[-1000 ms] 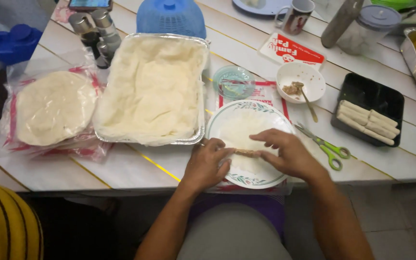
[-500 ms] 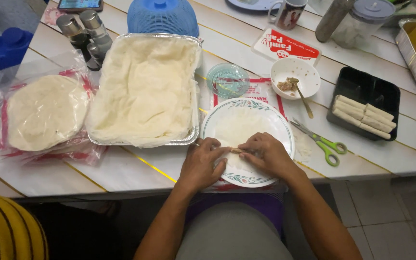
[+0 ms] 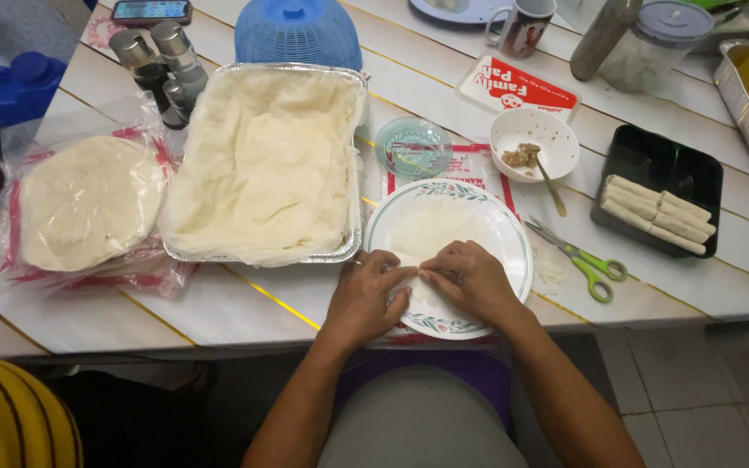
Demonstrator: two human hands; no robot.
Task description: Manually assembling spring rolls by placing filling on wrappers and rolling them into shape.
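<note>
My left hand point(image 3: 367, 295) and my right hand point(image 3: 472, 279) meet over the near half of a round white plate point(image 3: 507, 227) with a patterned rim. Both pinch a thin white wrapper point(image 3: 431, 227) that lies on the plate, its near edge folded under my fingers. What the fold covers is hidden. A small white bowl point(image 3: 534, 141) of brown filling with a spoon in it stands just behind the plate. A black tray point(image 3: 665, 169) to the right holds several finished pale rolls point(image 3: 656, 212).
A foil tray of separated wrappers point(image 3: 266, 165) sits left of the plate, a plastic bag with a stack of round wrappers point(image 3: 84, 204) further left. Green-handled scissors point(image 3: 578, 257), a small glass dish point(image 3: 413, 147), shakers point(image 3: 162, 61), a blue basket point(image 3: 298, 33) and a mug point(image 3: 522, 26) crowd the table.
My hands have drawn closer together over the near edge of the wrapper, fingertips now touching. The view has shifted slightly.
</note>
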